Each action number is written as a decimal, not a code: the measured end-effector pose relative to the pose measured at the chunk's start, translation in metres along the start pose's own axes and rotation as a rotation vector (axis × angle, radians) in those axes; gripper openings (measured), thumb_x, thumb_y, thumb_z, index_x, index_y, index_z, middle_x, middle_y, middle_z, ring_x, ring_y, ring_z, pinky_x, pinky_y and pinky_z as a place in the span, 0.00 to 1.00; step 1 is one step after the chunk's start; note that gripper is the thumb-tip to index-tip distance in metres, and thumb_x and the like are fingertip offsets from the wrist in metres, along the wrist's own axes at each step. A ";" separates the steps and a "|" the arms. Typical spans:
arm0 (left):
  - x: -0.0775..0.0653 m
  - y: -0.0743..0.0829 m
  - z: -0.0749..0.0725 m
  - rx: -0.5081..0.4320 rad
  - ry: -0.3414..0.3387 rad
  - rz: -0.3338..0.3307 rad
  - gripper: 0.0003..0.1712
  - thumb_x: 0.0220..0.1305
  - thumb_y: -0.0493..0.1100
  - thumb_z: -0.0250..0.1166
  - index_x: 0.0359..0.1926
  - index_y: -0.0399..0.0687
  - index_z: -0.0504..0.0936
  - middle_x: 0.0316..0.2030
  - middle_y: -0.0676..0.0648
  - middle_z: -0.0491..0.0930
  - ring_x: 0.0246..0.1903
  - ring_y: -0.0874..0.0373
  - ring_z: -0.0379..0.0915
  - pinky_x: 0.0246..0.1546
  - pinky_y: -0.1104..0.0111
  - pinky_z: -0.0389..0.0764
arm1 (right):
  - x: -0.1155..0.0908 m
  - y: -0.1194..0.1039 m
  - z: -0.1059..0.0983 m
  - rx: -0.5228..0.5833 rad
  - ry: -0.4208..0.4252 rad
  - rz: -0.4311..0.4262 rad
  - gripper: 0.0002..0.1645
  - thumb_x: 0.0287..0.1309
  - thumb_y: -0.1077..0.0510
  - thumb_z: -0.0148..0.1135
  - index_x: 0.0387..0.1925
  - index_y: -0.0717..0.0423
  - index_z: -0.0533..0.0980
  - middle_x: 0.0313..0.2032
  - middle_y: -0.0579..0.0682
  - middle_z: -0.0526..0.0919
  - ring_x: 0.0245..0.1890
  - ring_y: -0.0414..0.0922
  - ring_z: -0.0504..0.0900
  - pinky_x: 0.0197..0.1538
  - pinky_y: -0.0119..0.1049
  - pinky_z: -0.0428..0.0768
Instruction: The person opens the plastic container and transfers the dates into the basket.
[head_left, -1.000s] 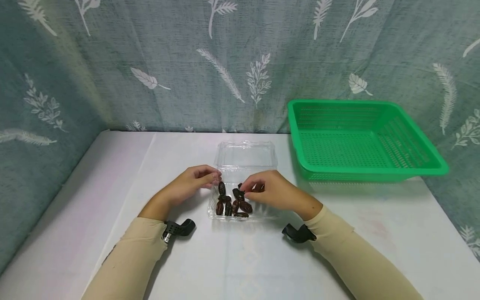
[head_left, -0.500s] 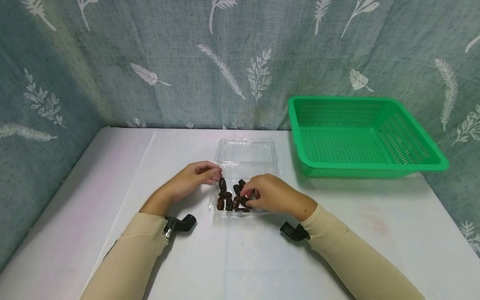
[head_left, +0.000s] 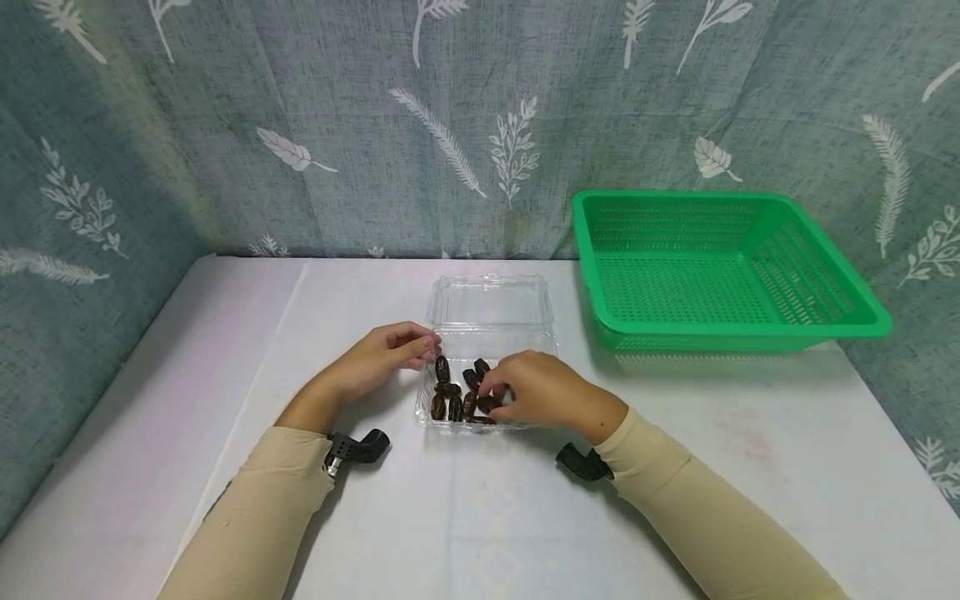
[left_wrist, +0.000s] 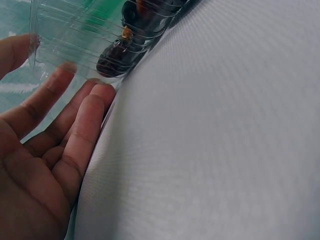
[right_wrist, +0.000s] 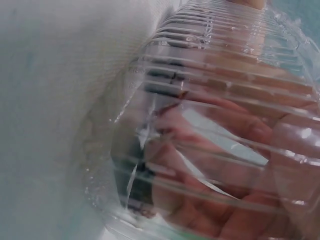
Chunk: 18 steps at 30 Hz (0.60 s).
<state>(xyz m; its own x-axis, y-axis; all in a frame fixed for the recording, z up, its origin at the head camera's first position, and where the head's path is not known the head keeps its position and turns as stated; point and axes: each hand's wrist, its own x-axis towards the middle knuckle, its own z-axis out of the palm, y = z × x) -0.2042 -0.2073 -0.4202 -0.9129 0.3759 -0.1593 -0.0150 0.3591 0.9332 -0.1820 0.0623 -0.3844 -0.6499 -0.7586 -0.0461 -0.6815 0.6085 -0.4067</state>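
In the head view, a clear plastic clamshell container (head_left: 491, 302) lies with its lid folded back. Several dark brown dates (head_left: 442, 369) sit in its base, mostly toward the left. My left hand (head_left: 390, 352) holds the container's left side near the hinge; the left wrist view shows its thumb at the rim and fingertips against the ribbed wall. My right hand (head_left: 543, 387) reaches into the base, with thumb and fingers around a date (head_left: 488, 404) near the front. Through the ribbed wall in the right wrist view, curved fingers (right_wrist: 215, 135) touch dark dates. That palm hides part of the base.
A green perforated plastic basket (head_left: 712, 325) stands at the back right. A white cloth (head_left: 480, 517) covers the table, and patterned grey-green fabric (head_left: 337, 125) hangs behind it and on the left. Black wrist mounts (head_left: 360, 447) stick out below both wrists.
My right hand has moved slightly toward the front of the base, from the middle dates to one nearer the front edge. The left hand stays at the container's side.
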 end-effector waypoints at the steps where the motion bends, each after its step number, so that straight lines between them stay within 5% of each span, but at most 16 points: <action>1: 0.000 0.000 0.000 0.000 0.002 0.000 0.22 0.77 0.46 0.54 0.60 0.34 0.75 0.54 0.37 0.80 0.48 0.60 0.79 0.54 0.68 0.81 | 0.000 -0.001 0.000 -0.010 -0.001 0.007 0.13 0.53 0.55 0.75 0.42 0.49 0.86 0.31 0.41 0.85 0.33 0.37 0.80 0.40 0.31 0.79; 12: -0.002 0.002 0.000 0.006 -0.002 -0.005 0.22 0.77 0.46 0.53 0.61 0.33 0.74 0.55 0.36 0.79 0.50 0.57 0.79 0.56 0.66 0.81 | 0.000 -0.004 0.001 -0.043 -0.004 0.042 0.15 0.52 0.56 0.74 0.44 0.48 0.86 0.30 0.40 0.85 0.33 0.37 0.80 0.37 0.33 0.79; 18: -0.002 0.001 0.000 0.016 -0.001 -0.003 0.23 0.77 0.47 0.54 0.61 0.33 0.74 0.55 0.35 0.79 0.50 0.57 0.79 0.56 0.65 0.80 | -0.002 -0.003 0.000 -0.052 0.031 0.013 0.13 0.56 0.60 0.69 0.44 0.48 0.86 0.37 0.43 0.87 0.38 0.40 0.82 0.43 0.37 0.80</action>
<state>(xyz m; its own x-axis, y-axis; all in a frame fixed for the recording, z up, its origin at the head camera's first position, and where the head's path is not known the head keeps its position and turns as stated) -0.2026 -0.2073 -0.4195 -0.9125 0.3758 -0.1620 -0.0110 0.3732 0.9277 -0.1785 0.0619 -0.3831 -0.6686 -0.7433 -0.0224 -0.6888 0.6303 -0.3580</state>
